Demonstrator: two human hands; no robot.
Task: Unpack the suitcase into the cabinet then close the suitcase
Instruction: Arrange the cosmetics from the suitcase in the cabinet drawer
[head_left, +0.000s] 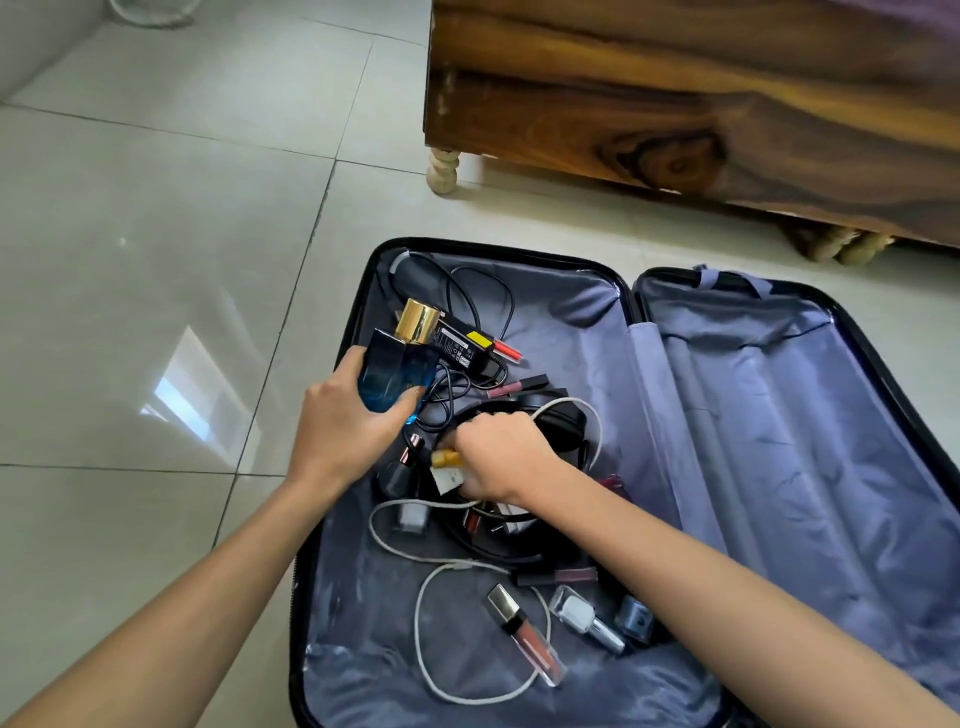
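A black suitcase (883, 374) lies open on the floor, lined in grey-purple fabric. Its left half holds cables, lip glosses, nail polish bottles and a black power adapter (462, 347). My left hand (343, 421) grips a blue perfume bottle (392, 371) with a gold cap, lifted over the left rim. My right hand (498, 457) is closed around a small amber bottle with a white label (448, 467) in the middle of the pile. A white cable (421, 623) loops near the front. The right half is bare lining.
A dark wooden cabinet or bed frame (675, 104) on turned legs stands just behind the suitcase. Glossy pale floor tiles (156, 260) spread to the left. A lip gloss tube (524, 634) and nail polish bottles (587, 618) lie near the front.
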